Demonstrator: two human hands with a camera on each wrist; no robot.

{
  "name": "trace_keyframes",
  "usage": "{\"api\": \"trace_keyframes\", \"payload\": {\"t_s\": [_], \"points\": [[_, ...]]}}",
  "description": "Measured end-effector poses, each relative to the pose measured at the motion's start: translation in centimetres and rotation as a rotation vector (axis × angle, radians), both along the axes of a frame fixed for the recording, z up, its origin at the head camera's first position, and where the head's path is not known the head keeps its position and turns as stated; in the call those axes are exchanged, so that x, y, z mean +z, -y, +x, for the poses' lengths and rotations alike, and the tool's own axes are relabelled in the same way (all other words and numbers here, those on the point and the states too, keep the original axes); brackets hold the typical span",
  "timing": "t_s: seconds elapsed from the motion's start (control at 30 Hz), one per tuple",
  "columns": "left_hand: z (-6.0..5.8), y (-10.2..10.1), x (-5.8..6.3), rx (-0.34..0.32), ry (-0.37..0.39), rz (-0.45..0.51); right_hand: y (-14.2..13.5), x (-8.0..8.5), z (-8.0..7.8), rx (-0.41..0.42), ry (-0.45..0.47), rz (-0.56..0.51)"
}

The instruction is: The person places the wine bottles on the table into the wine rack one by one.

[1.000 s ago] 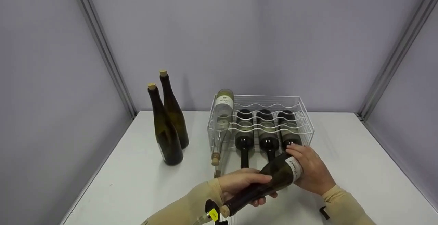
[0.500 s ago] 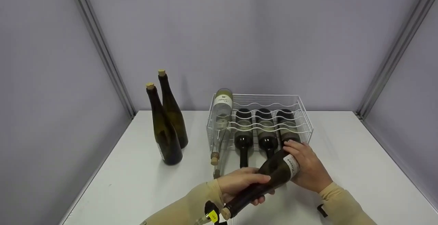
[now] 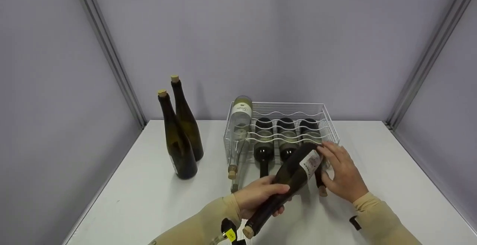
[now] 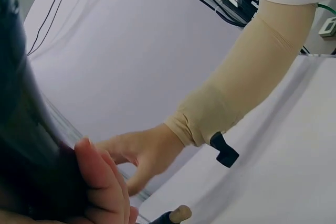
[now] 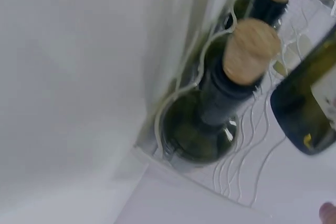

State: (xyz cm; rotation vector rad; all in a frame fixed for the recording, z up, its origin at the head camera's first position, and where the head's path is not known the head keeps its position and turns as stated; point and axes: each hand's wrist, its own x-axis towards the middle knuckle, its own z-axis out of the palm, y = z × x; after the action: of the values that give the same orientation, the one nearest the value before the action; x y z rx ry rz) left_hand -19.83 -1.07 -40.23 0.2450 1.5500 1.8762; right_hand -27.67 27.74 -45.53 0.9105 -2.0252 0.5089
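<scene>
My left hand (image 3: 257,196) grips a dark corked wine bottle (image 3: 292,170) around its neck and shoulder. The bottle slants, cork toward me at the lower left and base up to the right, in front of the rack. My right hand (image 3: 344,174) is beside the base, fingers spread, fingertips right at the edge of the white label. Behind it, a white wire rack (image 3: 323,106) bears several wine bottles lying neck forward. One is a clear bottle (image 3: 241,120) at the left; dark bottles (image 3: 264,150) fill other places. In the right wrist view, the held bottle's base (image 5: 302,124) shows near the racked necks.
Two dark corked bottles (image 3: 179,148) stand upright on the white table (image 3: 123,192), left of the rack. Grey-white walls (image 3: 335,51) enclose the table at the back and sides. A black strap end (image 3: 355,222) hangs from the right sleeve.
The bottle's base has swung up and away from me toward the rack. My right hand has loosened from the base and shifted slightly right; a corked neck beneath is now uncovered.
</scene>
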Motion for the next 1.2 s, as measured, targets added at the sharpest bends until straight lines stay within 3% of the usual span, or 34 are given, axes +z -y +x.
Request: {"api": "trace_keyframes", "payload": {"t_s": [0.13,0.23,0.33,0.5,0.6,0.77,0.93,1.2], "points": [[0.1,0.3,0.2,0.036,-0.005,-0.013,-0.6,0.9,-0.7,-0.103,0.059,-0.132],[0.1,0.5,0.6,0.044,-0.019,-0.028,-1.2,1.9,-1.6,-0.204,0.199,-0.234],[0.1,0.8,1.1,0.054,-0.033,-0.036,-1.8,2.9,-3.0,-0.289,0.396,-0.292],[-0.1,0.9,2.1,0.084,-0.058,-0.031,-2.4,4.1,-5.2,-0.368,0.743,-0.242],[-0.2,1.0,2.7,0.113,-0.08,-0.031,-2.1,4.2,-6.3,-0.381,0.856,-0.158],[-0.5,0.6,3.7,0.168,-0.091,-0.023,-1.7,3.9,-7.2,-0.43,0.88,-0.055],[-1.3,0.1,4.5,0.229,-0.09,-0.041,-1.6,3.6,-7.5,-0.477,0.874,-0.022],[-4.1,-0.9,5.5,0.315,-0.125,-0.082,-1.3,3.2,-7.6,-0.494,0.864,-0.044]]}}
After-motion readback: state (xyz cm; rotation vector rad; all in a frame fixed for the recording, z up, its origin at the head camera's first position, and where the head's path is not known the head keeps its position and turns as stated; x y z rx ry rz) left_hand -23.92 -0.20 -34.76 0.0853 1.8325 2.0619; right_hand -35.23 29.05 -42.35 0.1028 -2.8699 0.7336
